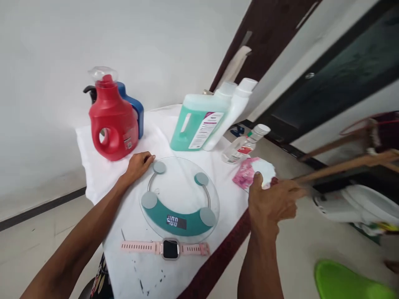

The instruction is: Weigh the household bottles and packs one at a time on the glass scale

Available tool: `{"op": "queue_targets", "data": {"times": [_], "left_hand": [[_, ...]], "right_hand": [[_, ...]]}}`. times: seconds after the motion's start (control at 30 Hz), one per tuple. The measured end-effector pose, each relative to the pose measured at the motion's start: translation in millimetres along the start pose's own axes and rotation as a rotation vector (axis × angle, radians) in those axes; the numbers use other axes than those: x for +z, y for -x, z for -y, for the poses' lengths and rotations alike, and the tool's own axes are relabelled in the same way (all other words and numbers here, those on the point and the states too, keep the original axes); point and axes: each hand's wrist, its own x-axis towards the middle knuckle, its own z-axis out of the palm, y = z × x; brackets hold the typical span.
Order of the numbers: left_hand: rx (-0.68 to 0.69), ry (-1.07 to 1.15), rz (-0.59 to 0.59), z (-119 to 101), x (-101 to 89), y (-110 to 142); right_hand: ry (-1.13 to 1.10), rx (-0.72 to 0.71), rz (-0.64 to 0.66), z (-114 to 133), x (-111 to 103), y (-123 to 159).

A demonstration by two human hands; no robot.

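Observation:
My left hand (140, 163) rests on the white cloth with its fingers curled, beside the far left rim of a round glass bathroom scale (177, 178). The scale's lit display faces me, with nothing on the glass. Just below its near rim lies a smartwatch (171, 249) with a pink strap stretched flat. On the right, my right hand (272, 203) is at a pink and white packet (246, 172) by the table edge. Its thumb overlaps the packet, while the other fingers stretch away to the right, slightly blurred. Whether the thumb touches the packet is unclear.
A red jug (114, 124) stands at the back left, before a blue container (139, 116). Farther right are a green liquid bottle (195, 124), a white bottle (232, 112) and a clear bottle (241, 147). A white bucket (361, 203) and green plastic item (346, 280) lie beyond the table.

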Motion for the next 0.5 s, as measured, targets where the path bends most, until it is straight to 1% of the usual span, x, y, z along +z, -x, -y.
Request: {"op": "queue_targets", "data": {"times": [0.07,0.1,0.13,0.17,0.27,0.3,0.33,0.37,0.4,0.47,0.5], "left_hand": [[0.053,0.008,-0.072,-4,-2.2,7],[0.088,0.009,-0.142,-8,-6.1,11],[0.126,0.002,-0.239,-12,-12.0,17],[0.160,-0.019,-0.368,-16,-20.1,22],[0.219,-0.154,-0.865,-25,-53.3,32],[0.212,-0.193,-0.998,-25,-65.0,32],[0.192,-0.201,-1.075,-23,-75.9,30],[0.159,-0.173,-1.089,-19,-85.7,26],[0.111,-0.119,-1.053,-14,-94.0,21],[-0.004,-0.010,-0.953,-1,-106.9,8],[-0.048,0.006,-0.872,5,-111.9,1]], "right_hand": [[-0.180,-0.202,0.059,17,5,23],[-0.267,-0.269,0.109,26,10,34],[-0.344,-0.302,0.164,34,15,43],[-0.410,-0.302,0.216,41,21,50],[-0.601,-0.209,0.343,48,38,53],[-0.673,-0.157,0.376,46,42,49],[-0.750,-0.089,0.400,43,44,45],[-0.830,-0.008,0.419,39,46,41],[-0.905,0.073,0.436,35,46,37],[-1.016,0.203,0.474,28,47,31],[-1.047,0.240,0.498,25,47,30]]}}
